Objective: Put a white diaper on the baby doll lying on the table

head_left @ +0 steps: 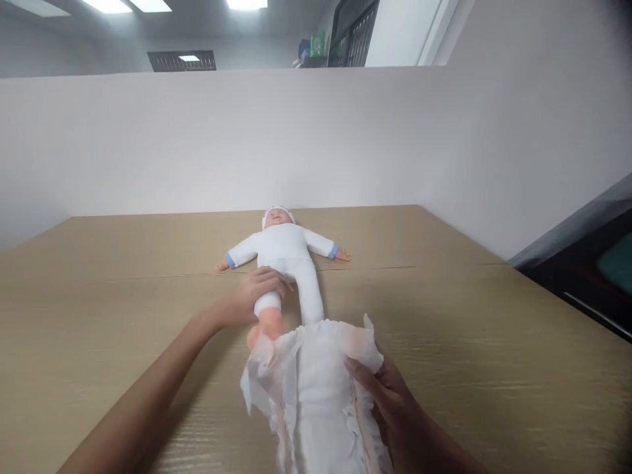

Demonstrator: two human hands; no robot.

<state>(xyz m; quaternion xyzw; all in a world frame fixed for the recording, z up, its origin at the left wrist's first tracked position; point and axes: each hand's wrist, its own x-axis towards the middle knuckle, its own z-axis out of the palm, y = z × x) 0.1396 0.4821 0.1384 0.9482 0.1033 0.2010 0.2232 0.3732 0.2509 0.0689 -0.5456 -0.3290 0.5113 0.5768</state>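
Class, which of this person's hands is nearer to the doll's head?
Left. The left hand grasps the doll's leg, below its head; the right hand is farther away, holding the diaper.

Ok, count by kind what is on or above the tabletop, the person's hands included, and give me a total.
Doll: 1
Diaper: 1
Hands: 2 (left hand on the doll's leg, right hand holding the diaper)
Total: 4

Doll [283, 247], white-clad, blue-cuffed, face up on wooden table [474, 368]; left hand [259, 291] around one leg [268, 302]; right hand [382, 387] gripping unfolded white diaper [323, 382] at the doll's feet; pale wall [237, 138] behind
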